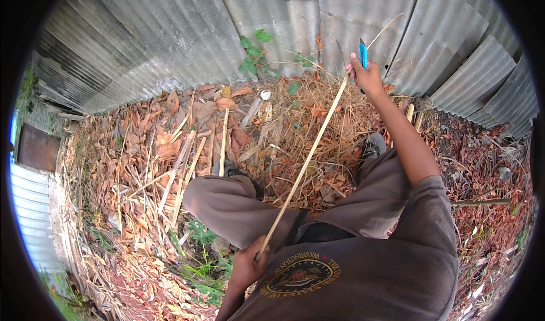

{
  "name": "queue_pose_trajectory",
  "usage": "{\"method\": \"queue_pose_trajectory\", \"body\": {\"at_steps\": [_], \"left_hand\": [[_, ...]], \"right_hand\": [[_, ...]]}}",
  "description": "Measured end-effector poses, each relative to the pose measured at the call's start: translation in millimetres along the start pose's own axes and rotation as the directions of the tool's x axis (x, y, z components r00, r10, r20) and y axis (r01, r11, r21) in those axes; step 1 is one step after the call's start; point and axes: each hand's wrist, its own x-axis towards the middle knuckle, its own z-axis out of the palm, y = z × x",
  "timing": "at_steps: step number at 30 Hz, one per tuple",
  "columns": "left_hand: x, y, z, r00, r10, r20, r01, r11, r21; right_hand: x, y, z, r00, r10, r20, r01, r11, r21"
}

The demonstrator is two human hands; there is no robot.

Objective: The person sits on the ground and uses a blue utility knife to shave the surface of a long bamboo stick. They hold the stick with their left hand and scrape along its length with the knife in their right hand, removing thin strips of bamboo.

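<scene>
My left hand (250, 262) grips the near end of a long thin pale bamboo strip (304, 165) close to my belly. The strip runs up and to the right across my bent knees. My right hand (365, 77) is stretched out at arm's length near the strip's far end, closed around a blue-handled knife (363, 54) whose blade points up. A thin shaving curls away from the strip above the knife. I sit with my brown trousers and grey shirt in view.
Several split bamboo strips (187, 162) lie on dry leaves to my left. A corrugated metal fence (187, 31) curves around the back, with a small green plant (254, 54) at its foot. Dry grass and leaf litter cover the ground.
</scene>
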Motion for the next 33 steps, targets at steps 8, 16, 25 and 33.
{"method": "queue_pose_trajectory", "body": {"at_steps": [8,16,25,33], "left_hand": [[-9,-19,4,0.967,-0.184,0.177,0.241,0.887,-0.393],[20,-1,-5,0.956,-0.186,0.227,0.293,0.595,-0.748],[119,50,40,0.946,0.127,0.299,0.173,0.584,-0.793],[197,63,47,0.911,0.347,0.225,-0.233,0.880,-0.414]], "right_hand": [[22,5,-31,0.902,0.383,0.199,-0.426,0.720,0.547],[23,46,-75,0.959,0.065,0.274,0.223,0.418,-0.880],[-66,-70,6,0.871,0.099,0.481,-0.229,0.948,0.220],[-52,-71,-1,0.930,0.159,0.332,-0.245,0.941,0.235]]}}
